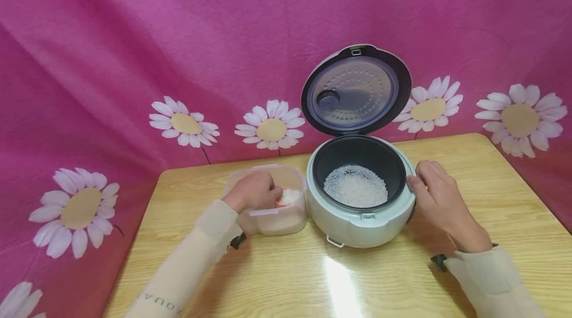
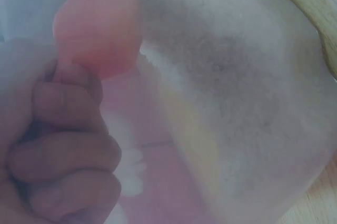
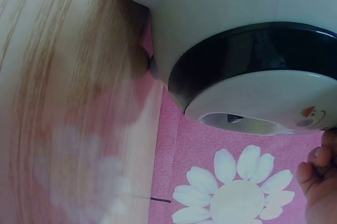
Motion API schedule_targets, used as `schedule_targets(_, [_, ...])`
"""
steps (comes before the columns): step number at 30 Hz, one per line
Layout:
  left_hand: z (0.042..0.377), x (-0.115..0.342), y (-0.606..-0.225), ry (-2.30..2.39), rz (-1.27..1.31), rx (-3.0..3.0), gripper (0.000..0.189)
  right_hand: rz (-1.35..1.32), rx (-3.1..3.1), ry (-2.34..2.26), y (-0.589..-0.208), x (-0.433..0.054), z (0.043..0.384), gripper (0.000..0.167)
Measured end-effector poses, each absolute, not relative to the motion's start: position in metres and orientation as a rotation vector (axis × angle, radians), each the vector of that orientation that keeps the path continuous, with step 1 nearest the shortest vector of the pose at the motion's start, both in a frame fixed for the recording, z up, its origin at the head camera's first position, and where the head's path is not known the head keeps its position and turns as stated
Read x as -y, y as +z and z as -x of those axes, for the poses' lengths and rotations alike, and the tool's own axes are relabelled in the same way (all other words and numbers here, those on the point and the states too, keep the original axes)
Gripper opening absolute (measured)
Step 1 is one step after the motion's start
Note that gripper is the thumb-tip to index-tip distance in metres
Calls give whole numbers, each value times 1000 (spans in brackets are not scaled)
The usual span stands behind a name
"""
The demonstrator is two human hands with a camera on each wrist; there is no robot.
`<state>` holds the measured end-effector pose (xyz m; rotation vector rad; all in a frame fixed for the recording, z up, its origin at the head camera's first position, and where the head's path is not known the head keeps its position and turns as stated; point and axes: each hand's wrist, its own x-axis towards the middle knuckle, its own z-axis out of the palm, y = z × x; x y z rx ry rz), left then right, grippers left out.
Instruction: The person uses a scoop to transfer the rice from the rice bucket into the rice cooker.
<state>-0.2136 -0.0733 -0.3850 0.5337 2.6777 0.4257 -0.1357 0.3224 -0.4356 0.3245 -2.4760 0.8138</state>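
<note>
My left hand (image 1: 256, 191) grips the handle of a red scoop (image 2: 102, 24) inside a clear plastic container (image 1: 268, 212). White rice (image 1: 289, 197) shows at the scoop, and more rice lies against the container's wall in the left wrist view. To the right stands a white rice cooker (image 1: 362, 226) with its lid (image 1: 356, 89) raised. Rice (image 1: 356, 187) covers the bottom of its dark inner pot (image 1: 344, 151). My right hand (image 1: 440, 198) rests its thumb on the cooker's right rim, the other fingers loosely bent beside it; their tips (image 3: 308, 174) show at the right wrist view's edge.
Container and cooker stand side by side on a light wooden table (image 1: 277, 278). A pink cloth (image 1: 214, 35) with large white daisies hangs close behind the table and along its left side. The raised lid reaches up in front of the cloth.
</note>
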Motion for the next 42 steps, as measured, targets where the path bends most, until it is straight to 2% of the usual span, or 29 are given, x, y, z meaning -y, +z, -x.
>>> schedule_targets(16, [210,79,-377,446,-585,-2725,45,-316,2483,822,-435,-322,135,13])
schedule_targets(42, [200,82,-361,501,-424,-2789,45,-316,2468,823,-436,-321,136,14])
